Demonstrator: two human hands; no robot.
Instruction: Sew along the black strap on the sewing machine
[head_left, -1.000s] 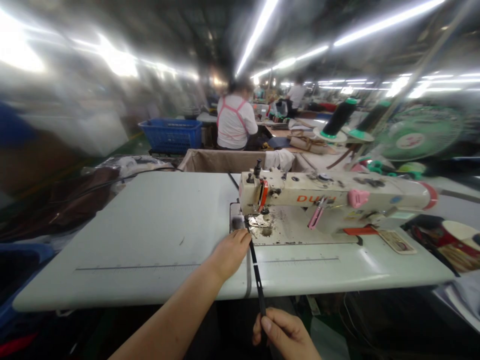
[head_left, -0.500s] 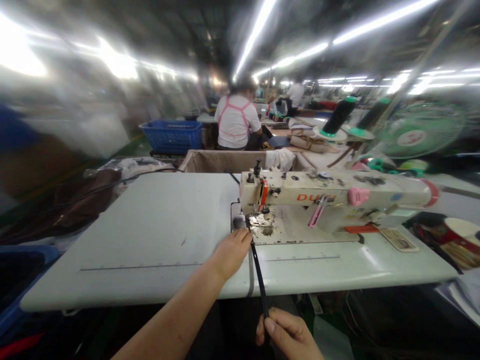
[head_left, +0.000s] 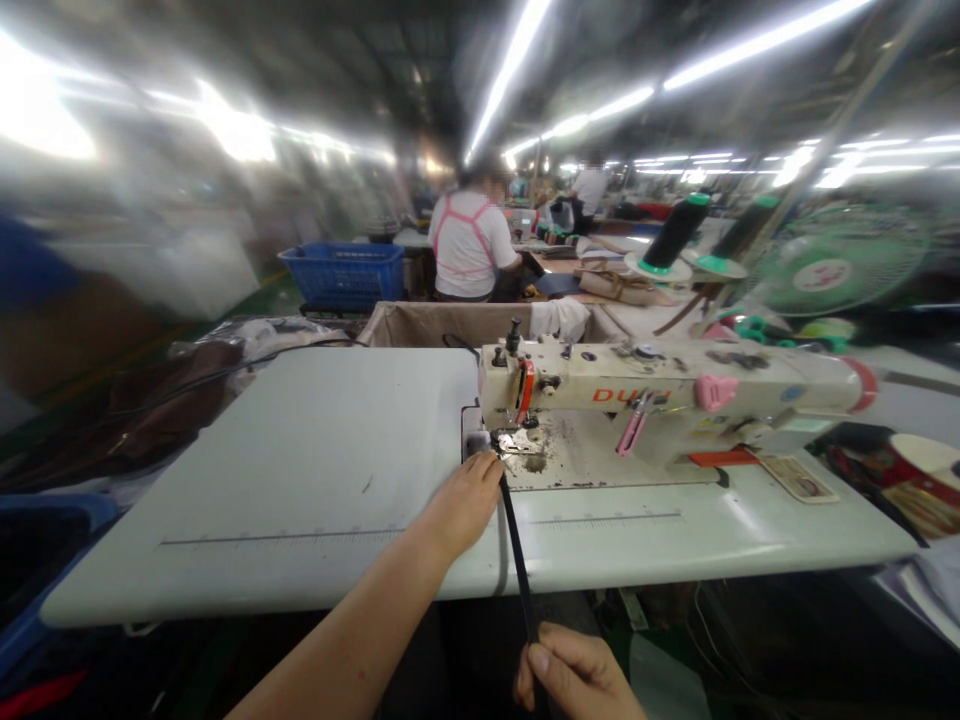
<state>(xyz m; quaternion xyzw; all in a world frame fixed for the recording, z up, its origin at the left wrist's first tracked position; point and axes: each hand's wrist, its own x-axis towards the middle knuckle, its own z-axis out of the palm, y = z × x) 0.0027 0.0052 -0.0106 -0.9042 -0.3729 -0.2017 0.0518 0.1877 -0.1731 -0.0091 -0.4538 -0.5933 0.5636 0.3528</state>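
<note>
The black strap runs in a straight line from under the needle of the sewing machine, across the front of the white table and down over its near edge. The left hand lies flat on the table just left of the machine's needle plate, fingers stretched forward and close together, their tips touching the strap where it enters under the presser foot; it grips nothing, only presses down. The right hand is below the table's front edge, in front of the machine, closed around the lower end of the strap with the thumb on top, holding it taut.

On the right of the machine, two dark thread cones stand on a rack, and a green fan sits beyond them. Behind the machine is a beige fabric bin. Farther back from the machine a person in a white shirt sits facing away, with a blue plastic crate to their left. Dark brown material lies heaped off the table's left side, well apart from the machine.
</note>
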